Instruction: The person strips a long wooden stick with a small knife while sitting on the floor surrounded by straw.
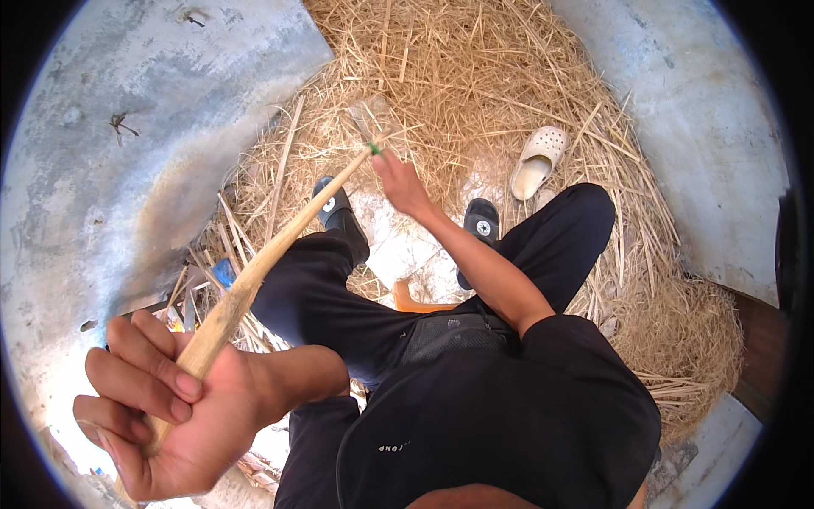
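A long pale stick, which looks like bamboo, slants from the lower left up to the middle of the view. My left hand is wrapped round its thick near end, fingers curled over it. By the stick's thin far end, my right hand is closed on a green-handled tool. A thin greyish blade seems to reach beyond the handle, so it looks like a knife, though motion blurs it. The tool meets or lies very near the stick; I cannot tell if they touch.
Straw-like shavings and loose strips cover the ground. A cream clog lies to the right of my black sandals. Bluish-grey panels stand on both sides. Part of an orange seat shows between my legs.
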`<control>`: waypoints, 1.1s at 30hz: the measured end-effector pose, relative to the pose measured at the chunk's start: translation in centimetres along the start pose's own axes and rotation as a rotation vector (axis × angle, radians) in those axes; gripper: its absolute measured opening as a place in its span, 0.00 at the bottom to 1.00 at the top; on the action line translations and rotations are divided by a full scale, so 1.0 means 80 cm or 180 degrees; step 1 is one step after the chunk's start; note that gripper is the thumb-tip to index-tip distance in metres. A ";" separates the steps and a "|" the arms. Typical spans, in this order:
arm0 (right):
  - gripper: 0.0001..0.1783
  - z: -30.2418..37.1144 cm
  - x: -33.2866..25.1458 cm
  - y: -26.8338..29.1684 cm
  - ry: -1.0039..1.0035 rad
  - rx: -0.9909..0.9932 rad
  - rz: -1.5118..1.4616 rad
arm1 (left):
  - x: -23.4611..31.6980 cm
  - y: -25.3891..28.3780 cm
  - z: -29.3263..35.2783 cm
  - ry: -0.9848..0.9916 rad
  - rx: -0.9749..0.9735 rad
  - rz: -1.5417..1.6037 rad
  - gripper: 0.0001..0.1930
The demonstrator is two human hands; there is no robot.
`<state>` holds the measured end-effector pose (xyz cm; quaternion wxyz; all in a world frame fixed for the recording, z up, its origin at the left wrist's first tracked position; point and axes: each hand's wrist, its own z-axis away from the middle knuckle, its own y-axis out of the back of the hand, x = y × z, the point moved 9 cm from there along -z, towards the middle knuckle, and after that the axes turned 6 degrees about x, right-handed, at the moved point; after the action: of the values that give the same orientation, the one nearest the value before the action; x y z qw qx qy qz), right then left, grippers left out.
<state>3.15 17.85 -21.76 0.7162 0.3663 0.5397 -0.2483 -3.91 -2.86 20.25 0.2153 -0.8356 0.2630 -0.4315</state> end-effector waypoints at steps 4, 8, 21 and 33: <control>0.22 0.012 -0.025 0.000 0.0478 0.0317 0.1162 | -0.004 -0.005 0.001 0.0305 -0.0421 0.0325 0.16; 0.23 -0.002 0.011 0.011 0.0131 0.0151 0.1662 | 0.003 -0.024 0.024 0.0431 -0.1030 0.0468 0.14; 0.29 -0.035 0.072 -0.001 -0.0500 0.0399 0.1411 | -0.001 0.001 0.002 0.0267 -0.0536 0.0323 0.16; 0.28 -0.038 0.099 0.000 -0.0368 0.0507 0.2080 | 0.005 0.004 0.009 0.0157 -0.0246 -0.0103 0.16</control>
<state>3.69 20.58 -29.81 0.7565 0.5599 0.3313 -0.0674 -3.21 -3.27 19.96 0.1693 -0.8366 0.2711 -0.4450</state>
